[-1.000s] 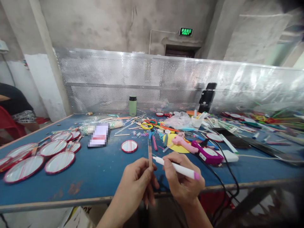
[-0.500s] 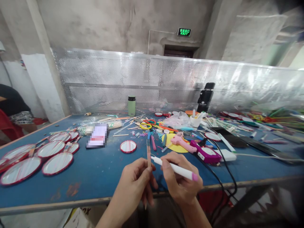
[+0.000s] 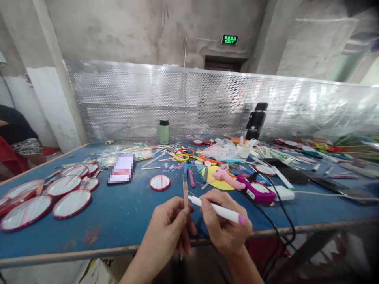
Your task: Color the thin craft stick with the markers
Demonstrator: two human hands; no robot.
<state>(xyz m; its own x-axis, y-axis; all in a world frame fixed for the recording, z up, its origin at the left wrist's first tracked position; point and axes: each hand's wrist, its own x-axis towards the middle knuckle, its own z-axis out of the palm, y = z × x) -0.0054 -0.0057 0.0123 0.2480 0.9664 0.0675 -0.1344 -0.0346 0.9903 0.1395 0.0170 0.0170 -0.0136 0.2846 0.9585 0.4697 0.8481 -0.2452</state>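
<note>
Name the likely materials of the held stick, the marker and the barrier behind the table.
Stick: probably matte wood, pale tan toward its lower end.
Marker: likely smooth plastic, white with a pink end.
Barrier: apparently shiny metal, silvery and finely perforated.

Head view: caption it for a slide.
Left hand grips a thin stick; right hand holds a white marker beside it.

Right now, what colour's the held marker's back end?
The marker's back end is pinkish-purple; head view.

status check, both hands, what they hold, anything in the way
Left hand pinching thin flat wooden stick. Right hand gripping white pink-ended marker. Tip beside stick, contact unclear. No obstruction visible between them.
</note>
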